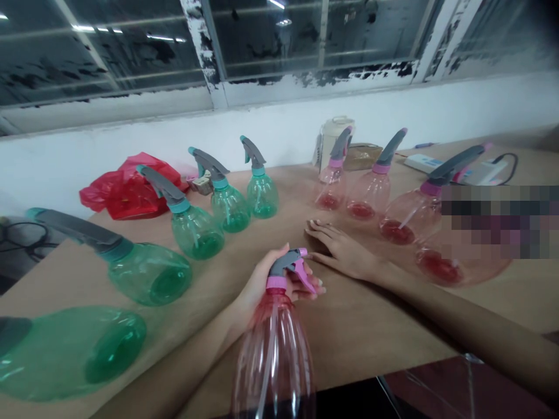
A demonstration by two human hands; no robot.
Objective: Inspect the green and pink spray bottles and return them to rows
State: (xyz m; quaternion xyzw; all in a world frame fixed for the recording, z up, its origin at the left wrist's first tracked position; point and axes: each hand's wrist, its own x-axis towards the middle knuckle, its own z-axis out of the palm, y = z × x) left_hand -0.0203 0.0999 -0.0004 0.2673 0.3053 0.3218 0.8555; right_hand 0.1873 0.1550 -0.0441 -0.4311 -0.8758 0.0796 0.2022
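Note:
Near the table's front edge, my left hand (pixel 258 278) is closed around the neck of a pink spray bottle (pixel 274 349) from behind. Its grey head and pink trigger (pixel 303 276) point to the right, and the fingers show behind the trigger. A straw runs down inside the clear ribbed body, whose base is cut off by the bottom edge of the view. My right hand (pixel 343 249) lies flat on the wooden table (pixel 349 326), fingers stretched toward the left and holding nothing. Several more pink spray bottles (pixel 369 192) stand beyond it on the right.
Several green spray bottles (pixel 198 230) form a row on the left. Behind them lie a red plastic bag (pixel 131 189) and a small box-like item (pixel 201 185). Toward the back right are a cream container (pixel 335 131), a brown package (pixel 363 156) and a white power strip (pixel 421 164).

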